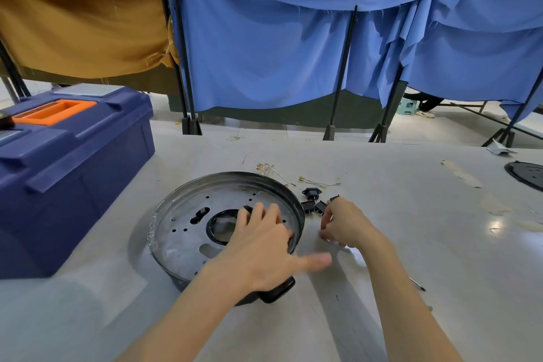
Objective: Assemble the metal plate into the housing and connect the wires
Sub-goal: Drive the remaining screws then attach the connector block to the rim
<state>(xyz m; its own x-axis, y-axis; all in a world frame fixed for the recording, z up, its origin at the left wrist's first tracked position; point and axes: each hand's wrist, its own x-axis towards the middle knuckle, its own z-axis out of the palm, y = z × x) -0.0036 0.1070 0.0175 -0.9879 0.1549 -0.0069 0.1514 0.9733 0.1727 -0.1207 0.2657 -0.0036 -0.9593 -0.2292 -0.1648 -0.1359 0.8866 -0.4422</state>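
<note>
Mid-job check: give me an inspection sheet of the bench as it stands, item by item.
Surface: pale table, tape residue patches at right.
Job's things: metal plate sits inside the black housing; black connectors lie just right of it.
Clutter: blue toolbox at left; thin tool at right; black round part at right edge.
Hands: left hand rests flat on the plate; right hand curled beside the connectors, grip unclear.
Cables: loose wires with gold terminals behind the housing, unconnected.
Surroundings: blue curtains, tan curtain, black stands.
</note>
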